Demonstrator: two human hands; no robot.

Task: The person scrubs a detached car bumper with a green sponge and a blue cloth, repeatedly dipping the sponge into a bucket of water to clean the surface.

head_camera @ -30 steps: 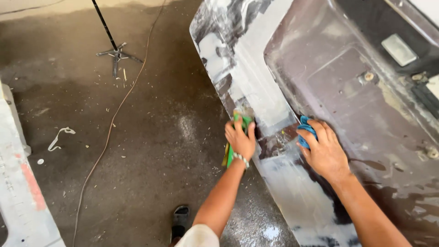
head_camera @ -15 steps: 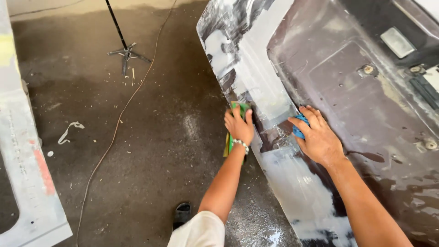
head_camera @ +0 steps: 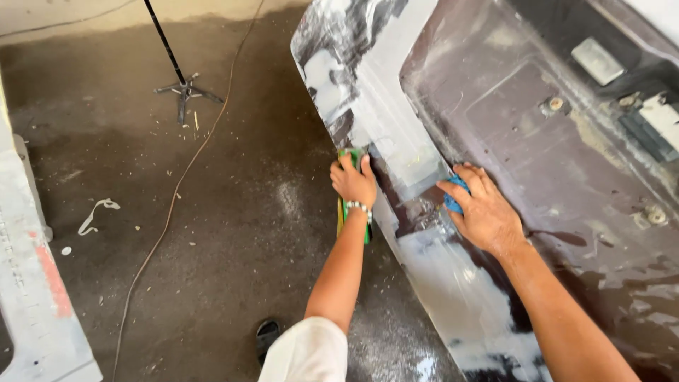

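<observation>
A large dark car body panel (head_camera: pixel 537 163) with white, sanded patches along its left edge fills the right side. My left hand (head_camera: pixel 353 182) grips a green sanding block (head_camera: pixel 344 212) held against that edge; a bead bracelet is on the wrist. My right hand (head_camera: pixel 484 209) lies flat on the panel a little to the right and presses a small blue pad (head_camera: pixel 454 201), mostly hidden under the fingers. A wet, whitish streak (head_camera: pixel 453 283) runs down the panel below both hands.
The dark concrete floor (head_camera: pixel 212 233) is dusty and damp. A thin cable (head_camera: pixel 177 194) trails across it from a black stand (head_camera: pixel 182 88). A pale grey panel (head_camera: pixel 28 283) with a red mark lies at the left. A dark shoe (head_camera: pixel 267 336) shows below my left arm.
My left hand has slid the green block a little up along the panel's edge. My right hand stays pressed on the blue pad, and the view has shifted slightly.
</observation>
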